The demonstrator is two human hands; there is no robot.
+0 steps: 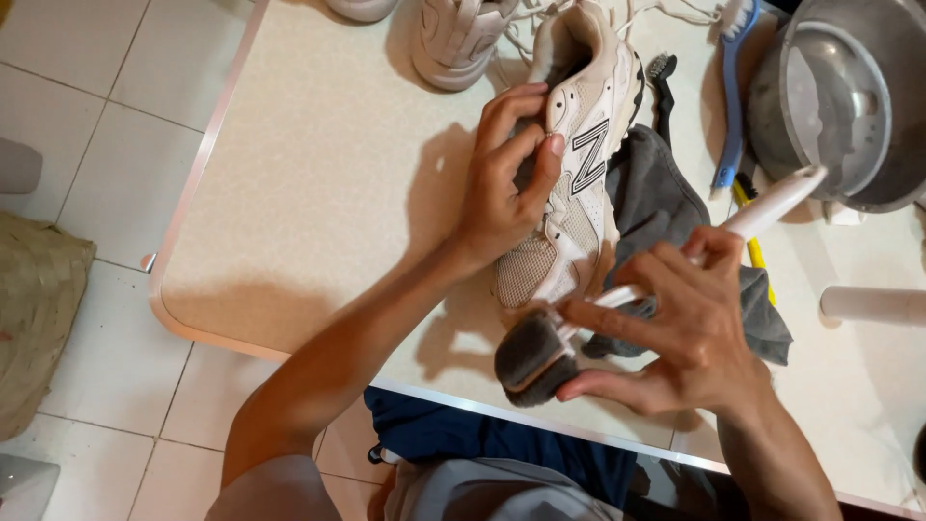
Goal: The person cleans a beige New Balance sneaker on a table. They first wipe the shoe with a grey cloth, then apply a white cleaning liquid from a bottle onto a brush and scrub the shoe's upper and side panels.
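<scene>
A cream mesh sneaker (579,116) lies on a beige table (318,193), toe pointing towards me. My left hand (506,188) grips its side near the middle, thumb on the upper. My right hand (685,333) holds a white-handled brush (772,203) with a dark grey sponge head (535,357). The sponge head hovers just in front of the shoe's toe, near the table's front edge. A dark grey cloth (666,207) lies under and right of the shoe.
A second pale sneaker (453,39) stands at the back. A blue-handled brush (733,96), a black toothbrush (663,87) and a yellow stick (752,246) lie right of the shoe. A metal basin (849,96) sits at the far right. Tiled floor lies to the left.
</scene>
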